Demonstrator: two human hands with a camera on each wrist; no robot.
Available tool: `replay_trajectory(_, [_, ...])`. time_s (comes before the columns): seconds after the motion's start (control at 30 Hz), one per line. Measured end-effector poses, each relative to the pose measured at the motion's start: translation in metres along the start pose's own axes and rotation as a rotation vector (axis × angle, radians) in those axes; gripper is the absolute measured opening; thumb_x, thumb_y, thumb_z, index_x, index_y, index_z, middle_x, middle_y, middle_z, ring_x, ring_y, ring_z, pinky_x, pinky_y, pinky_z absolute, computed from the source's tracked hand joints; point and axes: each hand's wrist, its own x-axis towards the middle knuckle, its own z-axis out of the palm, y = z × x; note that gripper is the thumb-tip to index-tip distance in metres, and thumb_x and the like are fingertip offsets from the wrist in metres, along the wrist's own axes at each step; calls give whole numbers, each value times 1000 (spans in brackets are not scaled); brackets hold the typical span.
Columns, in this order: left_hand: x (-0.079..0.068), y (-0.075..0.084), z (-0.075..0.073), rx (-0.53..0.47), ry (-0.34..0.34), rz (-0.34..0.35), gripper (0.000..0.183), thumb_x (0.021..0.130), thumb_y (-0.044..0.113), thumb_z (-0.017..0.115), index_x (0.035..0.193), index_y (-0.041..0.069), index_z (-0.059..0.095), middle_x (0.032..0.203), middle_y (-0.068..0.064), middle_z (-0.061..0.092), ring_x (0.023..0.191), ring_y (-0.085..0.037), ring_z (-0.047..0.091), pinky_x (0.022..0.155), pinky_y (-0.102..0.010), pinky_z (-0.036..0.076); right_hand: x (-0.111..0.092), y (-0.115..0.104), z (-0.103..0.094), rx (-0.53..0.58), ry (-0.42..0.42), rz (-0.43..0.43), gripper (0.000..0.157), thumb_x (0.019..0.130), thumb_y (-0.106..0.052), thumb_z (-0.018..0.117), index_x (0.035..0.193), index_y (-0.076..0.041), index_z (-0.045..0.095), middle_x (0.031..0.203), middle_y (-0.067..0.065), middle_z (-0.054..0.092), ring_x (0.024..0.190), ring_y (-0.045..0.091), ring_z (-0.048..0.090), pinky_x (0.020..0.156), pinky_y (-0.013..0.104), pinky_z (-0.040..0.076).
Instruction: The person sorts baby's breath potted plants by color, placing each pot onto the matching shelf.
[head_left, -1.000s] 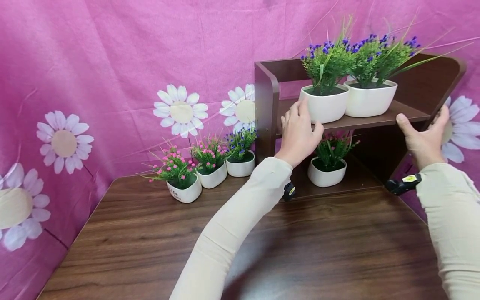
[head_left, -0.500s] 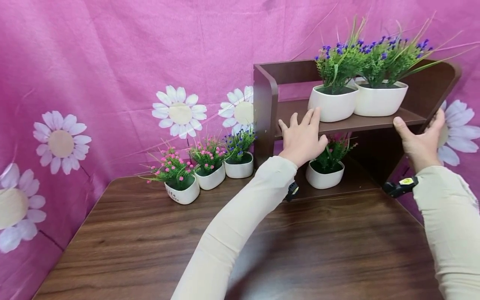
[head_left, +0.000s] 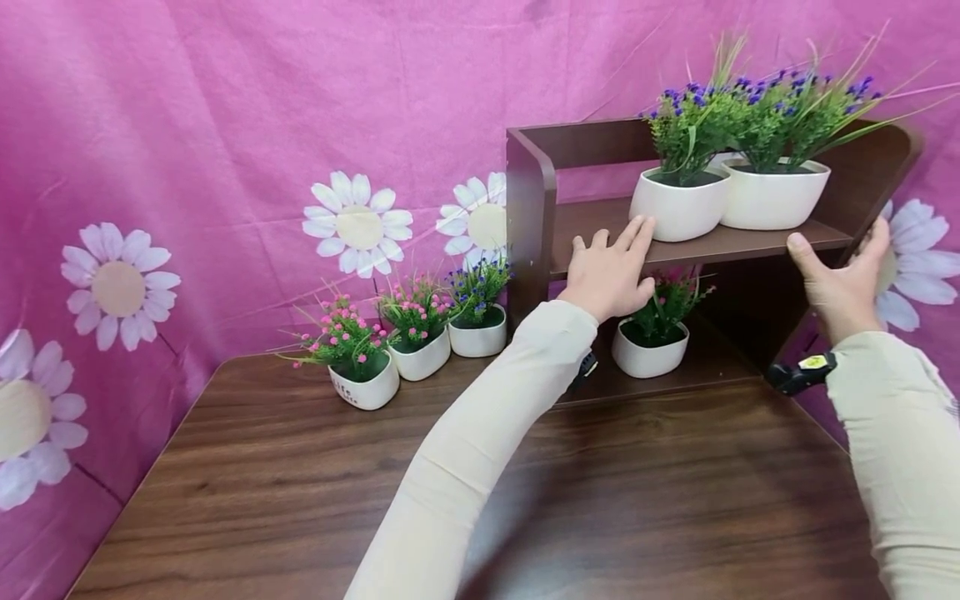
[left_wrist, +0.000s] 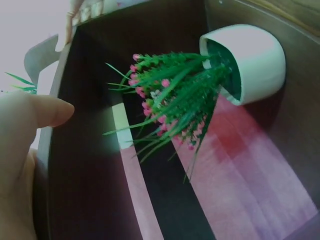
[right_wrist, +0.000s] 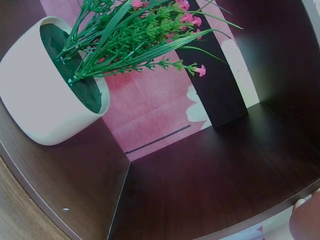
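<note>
Pink flowered cloth (head_left: pixel 247 100) hangs behind the wooden counter (head_left: pixel 300 517), whose back right corner bears a brown shelf (head_left: pixel 532 200). At its upper front edge the left hand (head_left: pixel 611 271), fingers spread wide, touches a white flowerpot (head_left: pixel 678 204), perhaps pressing it towards its neighbour (head_left: pixel 776 196); the right hand (head_left: pixel 847 283) grips the right side, seemingly bracing it. Near the counter's back edge, a lettered pot (head_left: pixel 369 385) reads "Life"; smaller writing below is unclear.

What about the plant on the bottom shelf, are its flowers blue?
No, the potted plant on the bottom shelf has pink flowers.

Pink floral cloth backdrop (head_left: pixel 225 125), brown wooden tabletop (head_left: pixel 262 492)
</note>
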Motion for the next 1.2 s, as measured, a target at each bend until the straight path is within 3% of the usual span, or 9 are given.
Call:
replay_trajectory(0.4, [0,-1,5,19,52,11,69,98,53,32,153,36,-6,159,19,1,140,-16,25,113,-39,22,3,6,-1,-120,-13,13,87,87,-20,65,151,-26,6,156,-7,14,137,-1,13,108,7,5])
replay_trajectory(0.67, [-8,-11,3,-115,195,113,72,95,56,41,155,31,10,160,12,14,144,-15,20,117,-38,18,4,6,0,-157,-9,7,87,88,-21,65,151,-25,6,156,-6,15,137,0,13,107,6,7])
replay_trajectory(0.93, [-37,-30,6,-302,344,210,77,92,55,53,154,24,20,158,5,22,146,-18,15,118,-40,13,4,6,-1,-179,-17,14,88,88,-22,63,152,-24,3,158,-5,10,138,-2,10,108,6,4])
replay_trajectory(1.07, [-55,-37,15,-367,400,249,81,91,51,57,154,17,20,158,1,24,147,-18,13,119,-35,9,3,3,-1,-136,-15,10,88,88,-19,64,152,-24,3,157,-6,12,138,-2,11,107,6,4])
replay_trajectory(1.2, [-76,-44,25,-518,474,273,84,89,43,64,153,10,21,157,-1,27,147,-17,13,117,-28,10,1,1,2,-134,-16,7,88,88,-18,64,152,-23,4,157,-6,14,137,-1,13,107,6,5])
